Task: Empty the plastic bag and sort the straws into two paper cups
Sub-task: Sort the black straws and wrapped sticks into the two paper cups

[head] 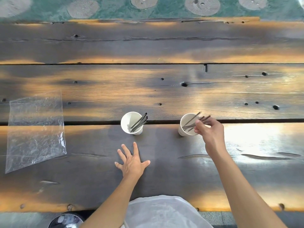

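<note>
Straws sorted into two cups on the desk (pixel 164 89).
Right hand (pixel 209 130) pinches straws (pixel 194 121) in right cup (pixel 185 125); left hand (pixel 131 159) flat, released, near left cup (pixel 130 123); bag (pixel 35 130) lies far left.

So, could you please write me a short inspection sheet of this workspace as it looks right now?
Surface: dark weathered wooden plank table, with knots and cracks.
Job's things: clear plastic bag lying flat at left, looks empty; left white paper cup holding black straws; right white paper cup holding blurred dark straws.
Clutter: nothing seen.
Grippers: left hand flat on the table, fingers spread; right hand pinching straws at the right cup.
Cables: nothing seen.
Surroundings: green patterned floor beyond the table.
</note>
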